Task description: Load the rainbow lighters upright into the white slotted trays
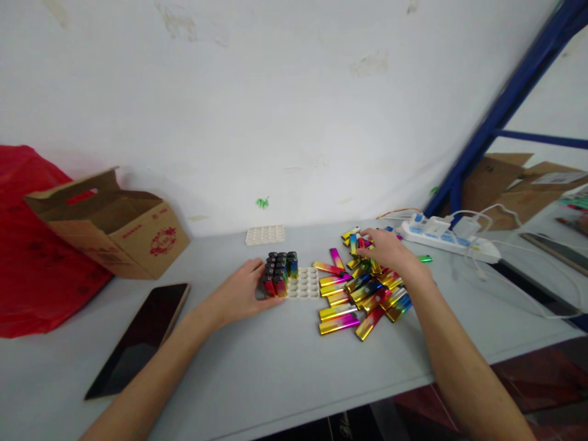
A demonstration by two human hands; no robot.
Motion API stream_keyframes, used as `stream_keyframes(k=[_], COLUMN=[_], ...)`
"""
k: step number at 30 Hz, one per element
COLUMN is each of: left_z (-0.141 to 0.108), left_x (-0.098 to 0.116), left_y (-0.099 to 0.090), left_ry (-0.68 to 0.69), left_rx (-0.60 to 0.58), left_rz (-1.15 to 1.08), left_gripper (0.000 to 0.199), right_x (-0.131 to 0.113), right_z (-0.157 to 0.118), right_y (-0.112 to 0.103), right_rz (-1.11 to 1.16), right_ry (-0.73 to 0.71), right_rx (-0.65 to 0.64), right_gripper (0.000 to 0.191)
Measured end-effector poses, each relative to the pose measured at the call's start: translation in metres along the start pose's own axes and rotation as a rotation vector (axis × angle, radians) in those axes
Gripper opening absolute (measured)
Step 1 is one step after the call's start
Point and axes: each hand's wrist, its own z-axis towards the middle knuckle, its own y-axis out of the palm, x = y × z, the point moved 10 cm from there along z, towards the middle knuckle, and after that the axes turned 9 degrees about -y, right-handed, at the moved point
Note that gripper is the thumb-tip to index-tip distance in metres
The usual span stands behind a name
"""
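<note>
Tabletop (275, 373) spreads out nearest the person, and, on a dial centred on the pale tray (309, 283), a dark tablet (138, 343) lies between eight and nine o'clock. Several shiny loose lighters (339, 324) lie at about four o'clock. At nine, the left hand (239, 291) appears to steady the tray: its fingers are parted in a wide, loose curve, thumb along the near side, touching the corner beside the standing lighters (278, 274), whose black tops point up. The tray's right-hand cells hold none. At three, a jumbled heap (367, 291) of metallic lighters lies just beside the tray. The step in hand looks like reaching into that heap with the right hand (383, 247), which is at two o'clock. Its fingers bend downward, partly curled, at the heap's far side; whether they grip a lighter cannot be told. Taking one from such a tangle would seem to call for a narrow pinch. Farther off, a power strip (420, 233) sits between two and three, an open carton (138, 245) between nine and ten, and a second tray (265, 235) near eleven, close to the wall (294, 122).
</note>
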Motion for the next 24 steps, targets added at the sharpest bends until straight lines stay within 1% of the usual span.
stream_keyframes(k=[3,5,10,14,17,20,22,24], left_z=[-0.001,-0.002,-0.002,-0.002,-0.002,-0.002,-0.002,-0.002], left_x=[0.002,0.005,0.006,0.007,0.006,0.005,0.004,0.003], left_y=[-0.001,-0.002,-0.002,-0.003,-0.004,-0.002,-0.002,-0.001], left_ry=[0.001,0.009,-0.004,0.008,0.0,-0.006,-0.006,-0.009], left_rx=[0.001,0.001,-0.014,-0.003,0.004,-0.003,-0.006,-0.007], left_rz=[-0.006,0.004,0.035,0.041,0.043,0.045,0.046,0.045], left_gripper=[0.05,0.05,0.048,0.048,0.049,0.049,0.049,0.049], right_x=[-0.001,-0.002,-0.012,-0.021,-0.026,-0.028,-0.028,-0.031], right_z=[-0.001,0.0,0.001,-0.001,0.0,0.002,0.003,0.003], right_y=[0.01,0.012,0.01,0.007,0.0,-0.012,-0.015,-0.014], right_rz=[-0.004,-0.006,0.043,0.055,-0.01,-0.024,0.024,0.136], right_ry=[-0.037,-0.034,0.02,0.005,-0.045,-0.062,-0.046,-0.05], right_rx=[-0.069,-0.083,-0.082,-0.079,-0.02,0.088,0.13,0.146], right_gripper=[0.063,0.064,0.052,0.044,0.03,0.029,0.027,0.024])
